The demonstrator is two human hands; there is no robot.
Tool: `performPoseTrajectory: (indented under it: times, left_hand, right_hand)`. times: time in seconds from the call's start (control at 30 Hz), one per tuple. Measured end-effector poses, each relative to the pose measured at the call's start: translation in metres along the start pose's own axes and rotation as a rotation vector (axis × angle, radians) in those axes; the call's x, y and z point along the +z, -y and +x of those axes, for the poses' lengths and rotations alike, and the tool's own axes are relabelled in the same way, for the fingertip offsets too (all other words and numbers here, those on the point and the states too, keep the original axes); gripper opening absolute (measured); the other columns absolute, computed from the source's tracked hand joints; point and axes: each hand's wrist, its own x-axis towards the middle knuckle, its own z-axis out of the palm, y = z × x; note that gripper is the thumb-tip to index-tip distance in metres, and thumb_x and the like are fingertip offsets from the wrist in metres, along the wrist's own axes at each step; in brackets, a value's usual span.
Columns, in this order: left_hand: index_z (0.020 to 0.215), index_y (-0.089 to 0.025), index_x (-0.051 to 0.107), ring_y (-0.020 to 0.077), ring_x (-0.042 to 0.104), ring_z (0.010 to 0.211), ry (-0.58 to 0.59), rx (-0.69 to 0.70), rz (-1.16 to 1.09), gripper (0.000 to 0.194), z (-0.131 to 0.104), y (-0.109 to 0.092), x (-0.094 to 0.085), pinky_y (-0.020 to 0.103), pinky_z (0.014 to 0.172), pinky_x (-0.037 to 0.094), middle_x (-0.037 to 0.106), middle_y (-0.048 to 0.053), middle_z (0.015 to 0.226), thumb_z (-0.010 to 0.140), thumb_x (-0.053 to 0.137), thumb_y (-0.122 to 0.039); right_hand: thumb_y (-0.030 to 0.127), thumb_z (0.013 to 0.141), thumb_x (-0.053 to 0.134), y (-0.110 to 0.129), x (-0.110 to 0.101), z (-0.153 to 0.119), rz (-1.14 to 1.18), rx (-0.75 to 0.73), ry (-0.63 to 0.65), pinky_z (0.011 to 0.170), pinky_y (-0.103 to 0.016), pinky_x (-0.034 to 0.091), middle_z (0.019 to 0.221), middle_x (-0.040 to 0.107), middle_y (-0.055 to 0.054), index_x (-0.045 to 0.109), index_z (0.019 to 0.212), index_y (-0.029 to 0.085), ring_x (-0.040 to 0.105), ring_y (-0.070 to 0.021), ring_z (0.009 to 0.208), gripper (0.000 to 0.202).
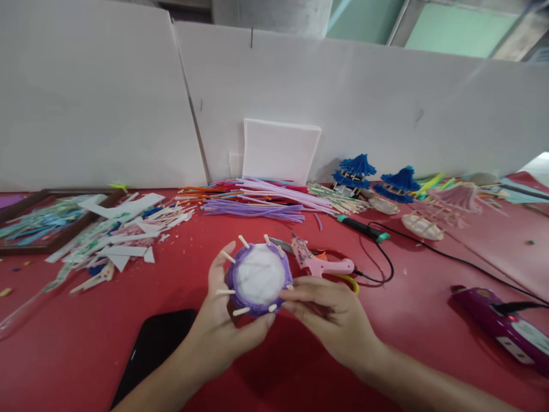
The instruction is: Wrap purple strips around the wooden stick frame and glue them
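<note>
Above table [184, 286] | round piece [259, 274] | white, purple-rimmed | 8 pale pegs [241, 312]

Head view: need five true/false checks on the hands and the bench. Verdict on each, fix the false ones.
1. The left hand holds the purple-rimmed round piece. True.
2. The right hand holds the pink glue gun. False: that hand is at the round piece's rim; the glue gun lies on the red table.
3. Pale sticks are set around the round piece's rim. True.
4. The white sheets lie flat under the phone. False: they stand upright against the white panel.
5. The purple stems lie in front of the white sheets. True.
</note>
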Motion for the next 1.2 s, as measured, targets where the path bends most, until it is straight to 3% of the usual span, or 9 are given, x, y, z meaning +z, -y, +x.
performPoseTrajectory:
  times: [0.23,0.43,0.63,0.87,1.0,1.2]
  left_hand:
    - [0.14,-0.027,0.017,0.027,0.06,0.108,0.01,0.045,0.005,0.094,0.0019,0.0,-0.002,0.039,0.088,0.052,0.051,0.013,0.131,0.065,0.073,-0.022]
    - [0.136,-0.023,0.022,0.0288,0.05,0.12,-0.071,0.061,0.009,0.09,0.0013,0.0053,0.0001,0.04,0.095,0.047,0.044,0.014,0.135,0.063,0.074,-0.025]
    - [0.139,-0.028,0.016,0.027,0.06,0.108,0.014,0.013,-0.092,0.093,0.0021,0.0068,-0.0019,0.04,0.088,0.052,0.052,0.012,0.128,0.065,0.072,-0.027]
    - [0.14,-0.028,0.018,0.0258,0.059,0.109,-0.014,0.009,-0.105,0.091,0.0015,0.0033,-0.0008,0.04,0.09,0.051,0.048,0.012,0.134,0.066,0.071,-0.022]
    - [0.14,-0.028,0.021,0.0263,0.06,0.108,0.024,-0.008,-0.077,0.091,0.0004,0.0016,-0.0034,0.041,0.091,0.05,0.051,0.011,0.131,0.066,0.073,-0.025]
    - [0.142,-0.029,0.013,0.0246,0.062,0.104,0.051,-0.005,-0.061,0.095,0.0014,-0.0005,-0.0057,0.039,0.089,0.052,0.056,0.01,0.127,0.067,0.071,-0.019]
  right_hand:
    - [0.01,0.078,0.064,-0.0012,-0.0008,-0.0029,-0.067,-0.084,0.012,0.066,-0.021,0.056,0.082,0.073,-0.002,0.074,0.094,0.027,0.069,-0.0141,0.074,0.026]
    - [0.01,0.08,0.062,-0.0008,-0.0013,-0.0023,-0.099,-0.117,0.037,0.067,-0.021,0.056,0.085,0.073,-0.002,0.073,0.096,0.027,0.069,-0.0143,0.077,0.026]
    - [0.011,0.08,0.062,0.0001,0.0001,-0.0008,-0.1,-0.119,0.021,0.065,-0.022,0.056,0.082,0.073,-0.002,0.072,0.093,0.026,0.069,-0.0141,0.074,0.022]
    - [0.01,0.08,0.061,0.0017,0.0027,0.0001,-0.136,-0.153,0.022,0.065,-0.022,0.056,0.081,0.073,-0.002,0.071,0.093,0.025,0.069,-0.0144,0.073,0.022]
    - [0.013,0.08,0.062,0.0027,0.0032,-0.0005,-0.17,-0.161,-0.018,0.065,-0.022,0.056,0.078,0.073,-0.002,0.07,0.09,0.024,0.069,-0.0146,0.071,0.017]
    - [0.013,0.079,0.064,0.001,0.0035,-0.0013,-0.187,-0.141,-0.05,0.067,-0.022,0.056,0.079,0.074,-0.002,0.069,0.088,0.023,0.069,-0.0147,0.072,0.015]
